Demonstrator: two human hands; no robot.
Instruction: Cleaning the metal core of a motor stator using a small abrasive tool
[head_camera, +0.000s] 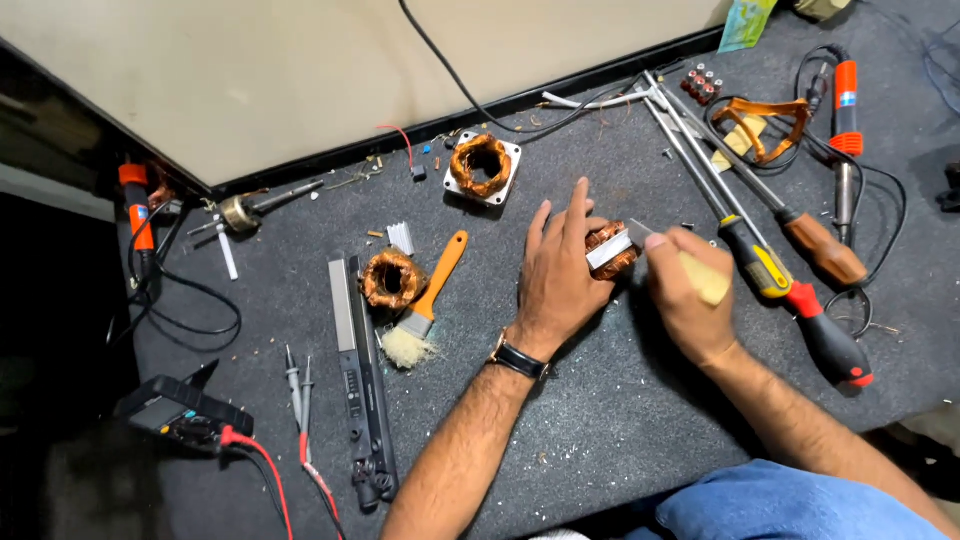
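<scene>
My left hand (556, 270) rests over a small motor stator with copper windings (610, 250) on the dark grey mat, pressing it down with fingers spread. My right hand (685, 295) grips a cream-handled tool (706, 280) whose flat metal blade (640, 233) touches the stator's top. A watch sits on my left wrist. Part of the stator is hidden under my left hand.
Two more copper-wound stators (484, 165) (392, 279), an orange-handled brush (425, 305), a black bar tool (362, 385), several screwdrivers (790, 290), two soldering irons (845, 130) (138, 220) and a multimeter with probes (180, 412) lie around. A wall edge (450, 120) runs behind.
</scene>
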